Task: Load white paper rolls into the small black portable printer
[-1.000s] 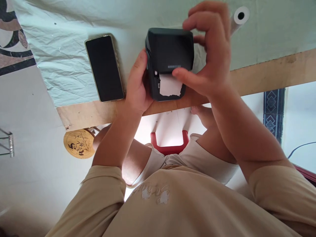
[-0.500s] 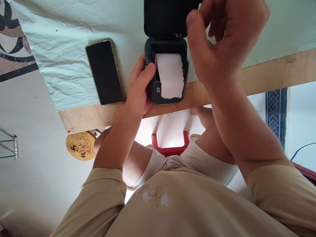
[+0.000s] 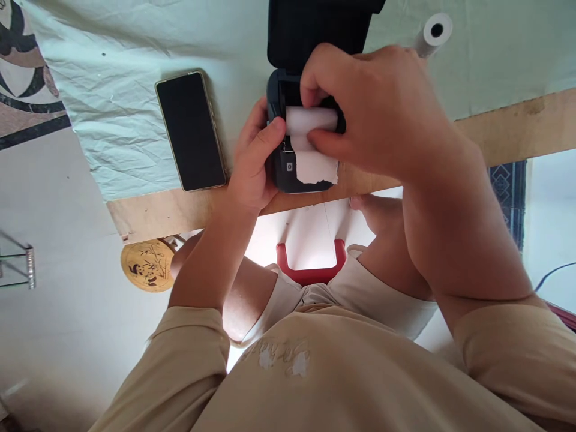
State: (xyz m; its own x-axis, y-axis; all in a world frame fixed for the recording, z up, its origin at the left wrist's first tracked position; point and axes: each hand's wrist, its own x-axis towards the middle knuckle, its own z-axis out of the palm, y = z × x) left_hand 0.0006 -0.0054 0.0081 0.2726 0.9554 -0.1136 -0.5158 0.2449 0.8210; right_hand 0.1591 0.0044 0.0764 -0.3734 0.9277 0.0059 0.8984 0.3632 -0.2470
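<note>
A small black receipt printer [image 3: 281, 171] stands at the near edge of the table, its lid [image 3: 315, 27] swung up and back. A white paper roll [image 3: 310, 120] sits in its bay, with a torn strip hanging over the front. My right hand [image 3: 373, 114] reaches in from the right and pinches the roll between thumb and fingers. My left hand [image 3: 254, 162] grips the printer's left side, thumb on its top edge.
A black phone [image 3: 189, 129] lies face up left of the printer on the pale green cloth [image 3: 117, 78]. A spare paper roll [image 3: 432, 33] lies at the back right. The bare wooden table edge [image 3: 504, 129] runs along the front. A red stool [image 3: 310, 264] stands below.
The printer lid went from closed to open. My right hand then came down from above and took hold of the paper roll in the bay. My left hand stayed on the printer.
</note>
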